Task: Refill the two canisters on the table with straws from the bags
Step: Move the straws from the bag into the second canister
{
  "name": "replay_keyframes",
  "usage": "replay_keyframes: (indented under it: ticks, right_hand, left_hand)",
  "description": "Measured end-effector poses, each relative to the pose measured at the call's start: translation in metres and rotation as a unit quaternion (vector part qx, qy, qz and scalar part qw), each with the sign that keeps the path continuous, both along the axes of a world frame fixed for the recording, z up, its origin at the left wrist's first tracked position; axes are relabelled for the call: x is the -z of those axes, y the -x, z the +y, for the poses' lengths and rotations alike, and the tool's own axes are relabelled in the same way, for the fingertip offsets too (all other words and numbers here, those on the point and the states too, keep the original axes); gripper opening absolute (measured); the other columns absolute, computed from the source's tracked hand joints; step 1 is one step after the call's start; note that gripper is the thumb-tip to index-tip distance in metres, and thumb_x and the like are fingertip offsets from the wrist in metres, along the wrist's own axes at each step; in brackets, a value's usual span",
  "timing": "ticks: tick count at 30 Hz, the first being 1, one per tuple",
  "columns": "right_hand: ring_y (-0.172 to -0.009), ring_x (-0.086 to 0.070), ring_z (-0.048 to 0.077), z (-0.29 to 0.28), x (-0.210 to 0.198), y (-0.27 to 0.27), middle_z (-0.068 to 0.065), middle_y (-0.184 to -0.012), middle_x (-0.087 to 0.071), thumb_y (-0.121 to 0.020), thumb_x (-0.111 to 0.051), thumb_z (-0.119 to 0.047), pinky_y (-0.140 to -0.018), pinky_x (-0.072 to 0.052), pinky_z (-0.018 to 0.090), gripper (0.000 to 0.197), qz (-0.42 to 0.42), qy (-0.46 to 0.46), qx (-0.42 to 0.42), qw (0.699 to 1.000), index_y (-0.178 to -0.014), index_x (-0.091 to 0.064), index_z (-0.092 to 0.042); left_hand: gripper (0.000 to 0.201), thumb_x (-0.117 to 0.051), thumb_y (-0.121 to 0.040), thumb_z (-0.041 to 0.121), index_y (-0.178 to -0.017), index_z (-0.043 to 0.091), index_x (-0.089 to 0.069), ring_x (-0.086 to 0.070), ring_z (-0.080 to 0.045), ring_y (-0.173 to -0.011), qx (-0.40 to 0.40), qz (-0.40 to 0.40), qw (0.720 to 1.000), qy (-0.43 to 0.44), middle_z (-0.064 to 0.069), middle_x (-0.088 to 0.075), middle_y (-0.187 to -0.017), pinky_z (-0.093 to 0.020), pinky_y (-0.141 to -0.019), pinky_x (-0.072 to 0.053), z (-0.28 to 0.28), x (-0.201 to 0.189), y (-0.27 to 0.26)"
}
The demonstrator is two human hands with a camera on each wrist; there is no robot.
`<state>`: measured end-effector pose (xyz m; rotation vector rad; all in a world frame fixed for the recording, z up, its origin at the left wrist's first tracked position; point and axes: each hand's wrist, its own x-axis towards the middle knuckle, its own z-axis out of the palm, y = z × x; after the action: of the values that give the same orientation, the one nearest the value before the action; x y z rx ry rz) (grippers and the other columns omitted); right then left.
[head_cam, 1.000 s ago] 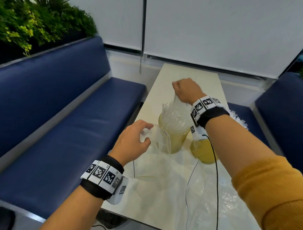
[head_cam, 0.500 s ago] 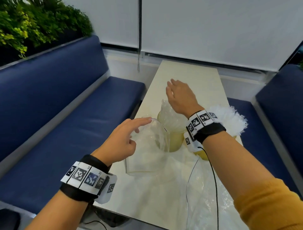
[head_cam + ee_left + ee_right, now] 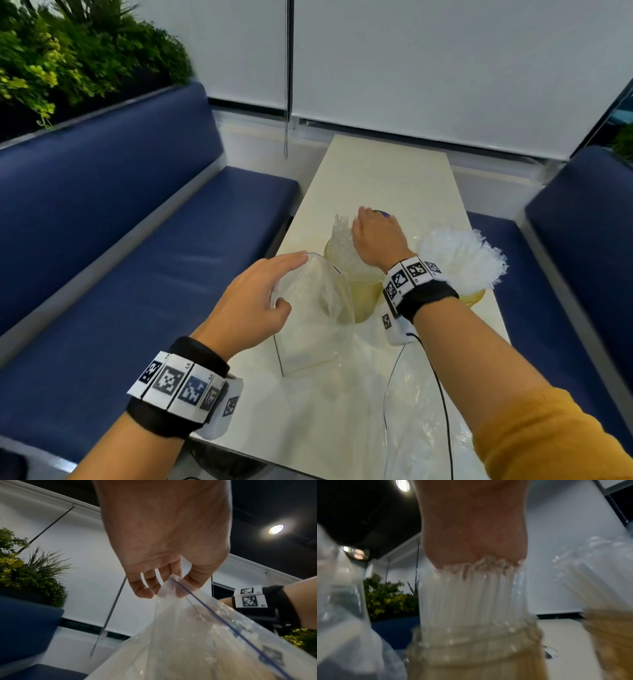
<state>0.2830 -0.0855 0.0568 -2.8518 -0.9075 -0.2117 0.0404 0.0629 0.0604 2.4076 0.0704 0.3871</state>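
Straws (image 3: 471, 595) pressed down into near canister (image 3: 359, 294) on counter (image 3: 387, 178) by flat, released right hand (image 3: 376, 240). Bag (image 3: 197, 635) rim pinched in left hand (image 3: 255, 301) grip. Even, gentle pressure advised; canister tipping to be avoided.

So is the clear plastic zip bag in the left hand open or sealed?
Open. The left hand pinches one edge of the clear plastic zip bag, and in the head view its mouth gapes wide.

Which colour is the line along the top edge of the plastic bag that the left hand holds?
Blue: a thin blue line runs along the bag's opening, clearest in the left wrist view.
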Motion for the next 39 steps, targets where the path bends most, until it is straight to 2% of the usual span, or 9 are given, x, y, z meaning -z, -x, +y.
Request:
replay_keyframes:
  ticks: [4,8,15,18,22,32,35,37,39]
  right_hand:
    - [-0.115,-0.055,0.033,-0.006,-0.005,-0.003,0.013,-0.118,-0.06,-0.106,-0.024,-0.023,-0.109,-0.033,0.048,0.04,0.06,-0.083,-0.035,0.994,-0.124,-0.053,-0.002]
    - [-0.137,-0.041,0.029,-0.027,-0.026,0.009,0.015,-0.146,-0.05,-0.107,-0.032,-0.024,-0.117,-0.024,0.038,0.044,0.021,-0.222,0.006,0.975,-0.14,-0.051,-0.003]
    - [-0.142,-0.032,0.035,-0.087,-0.016,0.001,0.011,-0.148,-0.046,-0.1,-0.031,-0.044,-0.119,-0.009,0.057,0.05,-0.144,-0.062,0.224,0.962,-0.139,-0.052,-0.019]
    - [-0.143,-0.03,0.037,-0.119,-0.006,-0.008,0.01,-0.15,-0.044,-0.1,-0.028,-0.049,-0.117,-0.007,0.063,0.054,-0.079,-0.018,0.301,0.95,-0.142,-0.047,-0.022]
    - [-0.135,-0.044,0.036,-0.142,0.012,-0.013,0.009,-0.151,-0.044,-0.103,-0.02,-0.048,-0.113,-0.027,0.059,0.055,-0.004,0.004,0.258,0.966,-0.15,-0.035,-0.025]
    - [-0.15,-0.019,0.033,-0.136,0.014,0.02,0.015,-0.163,-0.022,-0.105,-0.034,-0.04,-0.121,-0.012,0.053,0.051,-0.059,-0.078,0.191,0.977,-0.151,-0.037,-0.019]
    - [-0.127,-0.05,0.025,-0.121,-0.002,0.062,0.01,-0.134,-0.057,-0.103,-0.044,-0.04,-0.106,-0.037,0.037,0.035,-0.102,-0.262,0.143,0.949,-0.121,-0.065,-0.019]
    - [-0.075,-0.064,0.014,-0.109,-0.019,0.101,-0.001,-0.079,-0.07,-0.101,-0.041,-0.054,-0.07,-0.049,0.03,0.054,-0.022,-0.308,0.106,0.945,-0.078,-0.07,-0.015]
    - [-0.054,-0.065,0.01,-0.099,-0.032,0.138,-0.004,-0.056,-0.068,-0.094,-0.037,-0.072,-0.062,-0.053,0.029,0.075,0.09,-0.323,0.084,0.938,-0.063,-0.071,-0.013]
  left_hand:
    - [0.07,-0.06,-0.085,0.004,-0.146,0.037,-0.045,-0.048,0.0,-0.13,-0.011,-0.009,1.0,0.005,0.025,-0.048,-0.145,-0.026,-0.111,-0.041,-0.002,-0.001,-0.002]
    - [0.068,-0.059,-0.087,0.003,-0.146,0.035,-0.046,-0.052,-0.003,-0.127,-0.023,-0.017,1.0,0.009,0.02,-0.05,-0.146,-0.023,-0.107,-0.042,-0.006,-0.003,-0.001]
    - [0.066,-0.057,-0.088,0.003,-0.145,0.034,-0.046,-0.054,-0.006,-0.117,-0.001,-0.029,0.999,0.02,0.016,-0.056,-0.139,-0.03,-0.101,-0.049,-0.016,-0.015,0.003]
    - [0.064,-0.057,-0.089,0.002,-0.145,0.033,-0.049,-0.042,-0.017,-0.115,-0.003,-0.026,0.999,0.033,-0.004,-0.061,-0.124,-0.034,-0.093,-0.053,-0.019,-0.016,0.008]
    - [0.065,-0.056,-0.09,0.005,-0.145,0.037,-0.046,-0.051,-0.01,-0.111,0.01,-0.025,0.999,0.021,0.018,-0.057,-0.135,-0.023,-0.095,-0.049,-0.018,-0.01,0.011]
    - [0.067,-0.059,-0.088,0.005,-0.147,0.035,-0.043,-0.05,-0.003,-0.128,0.019,-0.04,0.998,-0.042,0.023,-0.045,-0.148,-0.019,-0.103,-0.039,-0.043,-0.016,0.002]
    - [0.07,-0.055,-0.086,-0.001,-0.147,0.031,-0.044,-0.056,-0.009,-0.122,-0.011,-0.058,0.996,-0.063,0.019,-0.044,-0.15,-0.023,-0.097,-0.045,-0.055,-0.017,-0.001]
    - [0.072,-0.055,-0.083,-0.003,-0.148,0.026,-0.044,-0.064,-0.015,-0.111,-0.022,-0.071,0.992,-0.103,0.015,-0.044,-0.152,-0.027,-0.087,-0.05,-0.064,-0.018,-0.003]
    - [0.074,-0.058,-0.08,-0.004,-0.148,0.021,-0.045,-0.067,-0.018,-0.101,-0.02,-0.091,0.985,-0.142,0.01,-0.045,-0.153,-0.025,-0.075,-0.05,-0.076,-0.02,-0.004]
